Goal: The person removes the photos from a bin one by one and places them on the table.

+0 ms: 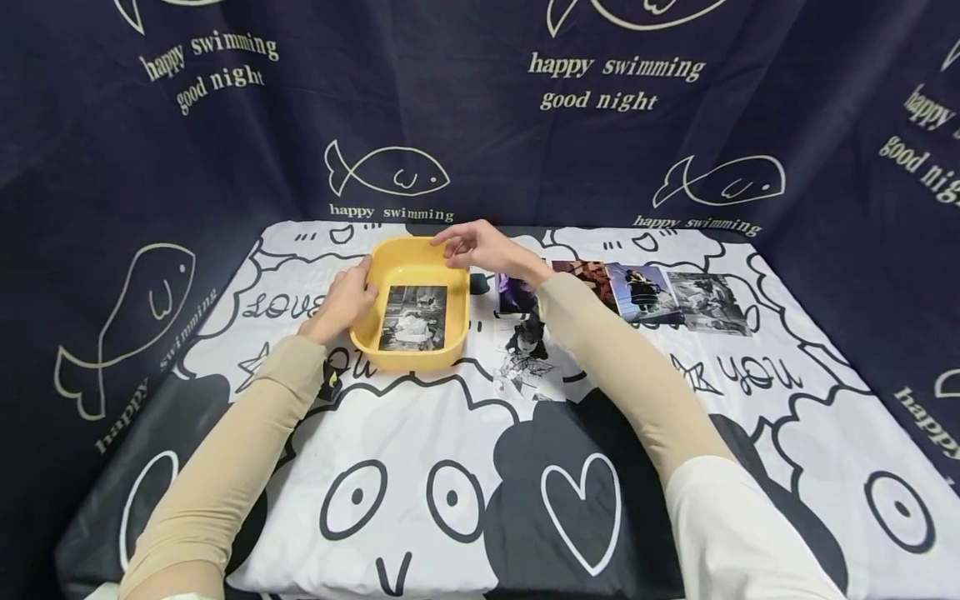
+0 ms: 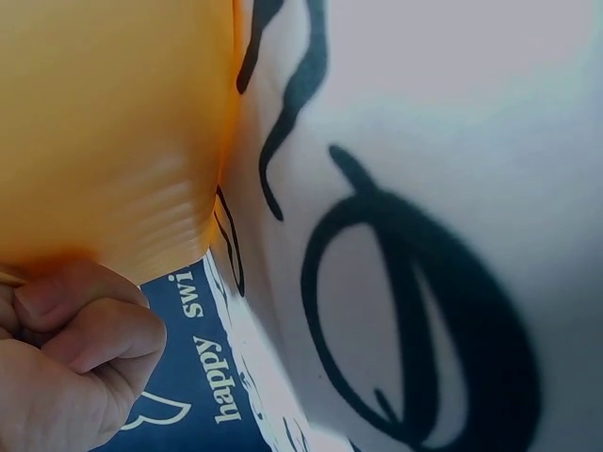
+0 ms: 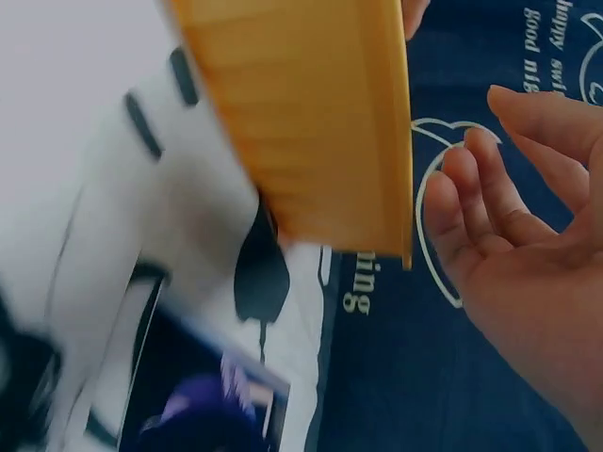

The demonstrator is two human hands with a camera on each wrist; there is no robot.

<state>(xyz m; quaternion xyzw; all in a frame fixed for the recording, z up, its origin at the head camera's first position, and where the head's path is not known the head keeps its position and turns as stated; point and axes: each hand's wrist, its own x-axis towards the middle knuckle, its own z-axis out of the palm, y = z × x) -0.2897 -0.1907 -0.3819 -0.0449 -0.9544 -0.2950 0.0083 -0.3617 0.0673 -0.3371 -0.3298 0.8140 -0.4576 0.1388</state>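
While L hand (image 1: pixel 349 297) is pinching yellow tub (image 1: pixel 408 360), ctr-left of frame, R hand (image 1: pixel 483 247) is hovering alongside, loosely spread; B&W photo (image 1: pixel 413 318) is lying inside.

Smooth, softly shiny plastic tub (image 1: pixel 411 361); smooth paper prints (image 1: pixel 642 293) at its three o'clock; matt cloth bench cover (image 1: pixel 405 429); matt fabric curtain (image 1: pixel 498 150) at twelve o'clock

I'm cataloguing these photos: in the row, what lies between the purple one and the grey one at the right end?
Two show there in the head view: a reddish-brown photo, then a blue photo.
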